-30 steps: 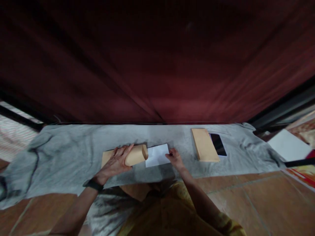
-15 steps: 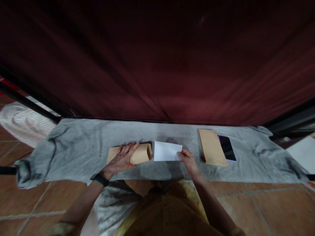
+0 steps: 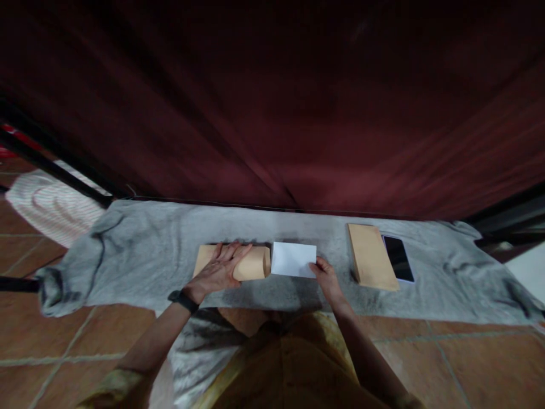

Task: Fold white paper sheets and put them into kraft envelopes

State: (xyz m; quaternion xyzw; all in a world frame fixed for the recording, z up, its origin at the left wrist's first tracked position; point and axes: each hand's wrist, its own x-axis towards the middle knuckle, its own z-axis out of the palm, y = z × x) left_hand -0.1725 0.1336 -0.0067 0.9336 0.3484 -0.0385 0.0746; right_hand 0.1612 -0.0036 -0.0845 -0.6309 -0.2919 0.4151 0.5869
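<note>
A brown paper envelope lies lengthwise on the grey cloth, its mouth facing right and bulging open. My left hand lies over it, fingers at the far edge and thumb at the near edge, gripping it. In my right hand is a white sheet of paper, pinched at its lower right corner between thumb and fingers. The paper's left edge is right beside the envelope's mouth, a narrow gap apart.
To the right lie a stack of brown envelopes and a dark-screened phone touching it. Grey cloth covers the narrow surface. A dark red curtain hangs behind. Striped fabric is at the far left.
The view has shifted slightly. My right hand has brought the paper a little left, closer to the envelope's mouth. My left hand keeps its grip on the envelope.
</note>
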